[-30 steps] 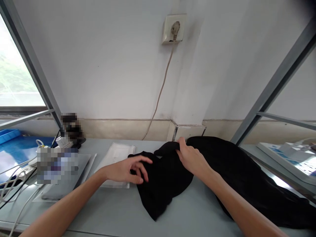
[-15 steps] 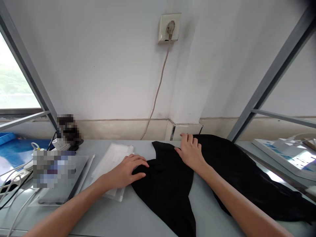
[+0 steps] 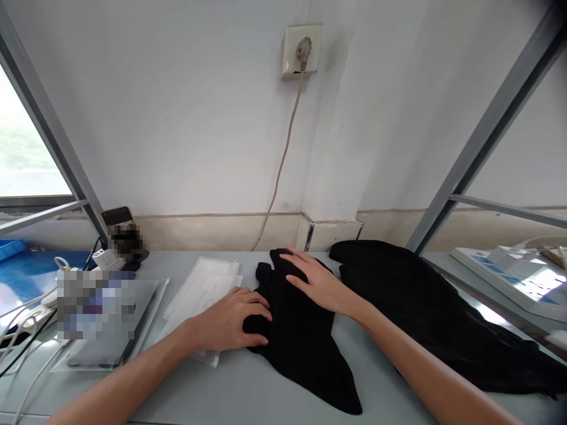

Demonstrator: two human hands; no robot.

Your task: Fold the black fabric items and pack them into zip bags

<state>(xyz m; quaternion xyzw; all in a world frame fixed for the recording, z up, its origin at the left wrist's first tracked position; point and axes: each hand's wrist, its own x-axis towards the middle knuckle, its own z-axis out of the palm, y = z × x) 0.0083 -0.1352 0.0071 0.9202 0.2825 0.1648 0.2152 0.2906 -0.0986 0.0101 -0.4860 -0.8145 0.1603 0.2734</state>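
A piece of black cloth (image 3: 301, 330), perhaps a garment, lies rumpled on the grey table in front of me. At its left edge rests my left hand (image 3: 234, 319), fingers curved and thumb held apart, with some black fabric showing in the gap. My right hand (image 3: 316, 280) lies on the upper part of the same cloth, palm down with fingers spread. A second heap of black cloth (image 3: 411, 313) stretches away to the right, partly behind my right forearm. Flat clear plastic bags (image 3: 201, 289) lie just beyond my left hand.
A bagged dark item (image 3: 106, 348) sits on the left, beside cables and a power strip. A phone (image 3: 117, 215) stands at the back left. Grey metal frame posts (image 3: 482, 130) rise on both sides. The wall socket (image 3: 301, 50) has a cord hanging down.
My right hand has moved left over the cloth and its fingers have spread. The cloth's near end has drawn up away from the front edge, and its left side is more bunched.
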